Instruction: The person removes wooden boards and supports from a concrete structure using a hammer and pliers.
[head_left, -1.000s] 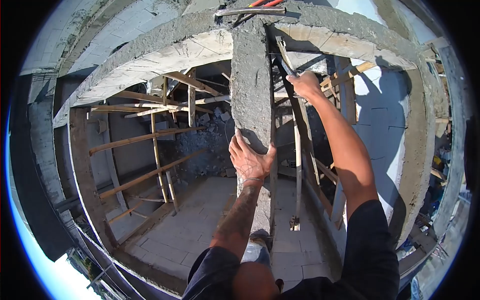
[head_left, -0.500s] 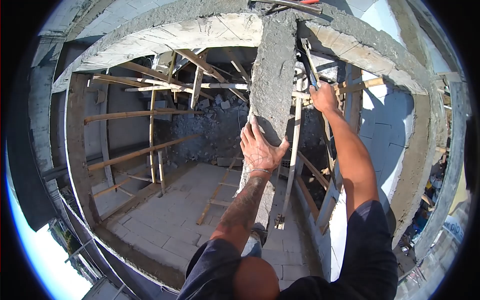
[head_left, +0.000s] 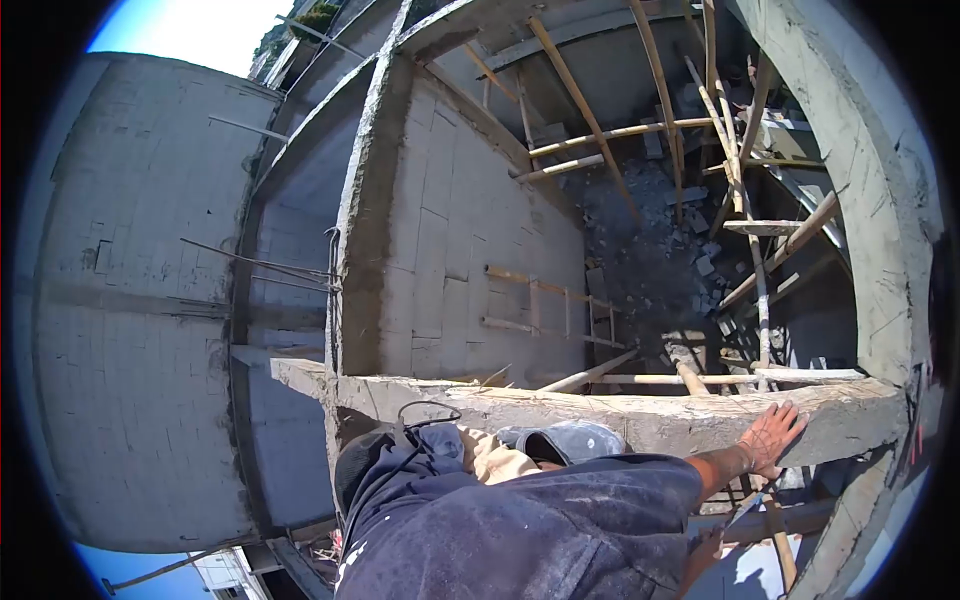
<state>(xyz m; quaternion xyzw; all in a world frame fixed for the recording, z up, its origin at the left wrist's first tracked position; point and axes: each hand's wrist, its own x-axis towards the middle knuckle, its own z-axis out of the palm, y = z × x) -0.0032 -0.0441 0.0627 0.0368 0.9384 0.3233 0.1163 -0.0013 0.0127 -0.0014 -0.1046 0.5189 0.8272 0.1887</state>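
Note:
My left hand [head_left: 772,438] lies spread on the rough concrete beam [head_left: 650,425] near its right end, palm down and fingers apart. Beyond the beam, low in the view, my right hand [head_left: 708,552] is partly hidden by my shirt and arm. It is closed around a blue-handled tool [head_left: 742,512], whose working end I cannot make out. My legs straddle the beam, and a thin dark cable or wire [head_left: 428,408] loops over it beside them.
Bamboo poles [head_left: 575,85] cross the deep room below, where rubble [head_left: 690,225] covers the floor. A bamboo ladder [head_left: 550,305] stands against the block wall [head_left: 450,230]. Bare rebar [head_left: 265,262] sticks out on the left. A curved concrete beam [head_left: 868,190] runs down the right.
My view has swung sharply to the left, so the beam now runs across the picture. The left hand stays on the beam; the right hand has become mostly hidden.

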